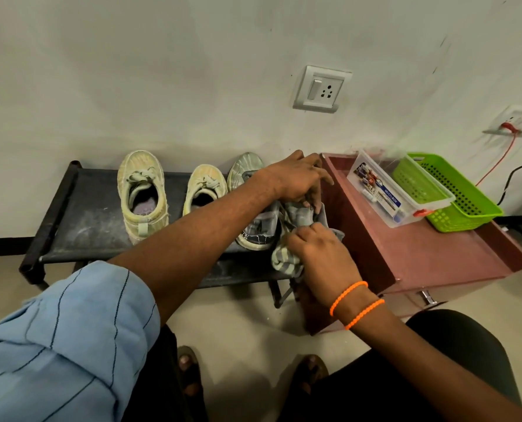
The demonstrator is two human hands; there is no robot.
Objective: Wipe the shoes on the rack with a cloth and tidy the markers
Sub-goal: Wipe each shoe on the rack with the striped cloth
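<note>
one hand steadies the grey shoe so the other can wipe it

head view: the rack (70, 220) stands against the wall with two yellowish shoes (142, 193) on its top shelf, heels toward the person, and a grey shoe (258, 226) beside them. at the rack's right end the left hand (299, 181) reaches across, its fingers curled down onto the upper of another grey shoe (299, 214), apparently to keep it from sliding while it is rubbed. the right hand (320, 254) sits just below, fingers bunched round a striped grey cloth (285, 263), which is pressed against the shoe's near side; the fingertips themselves are hidden in the folds. two orange bead bracelets (355, 304) circle that wrist.

just right of the rack is a reddish low table (436, 254) with a raised rim. on it a clear plastic box (396, 193), which seems to hold the markers, leans on a green basket (454, 193), both well apart from the hands, so the tidying looks not yet begun.
</note>
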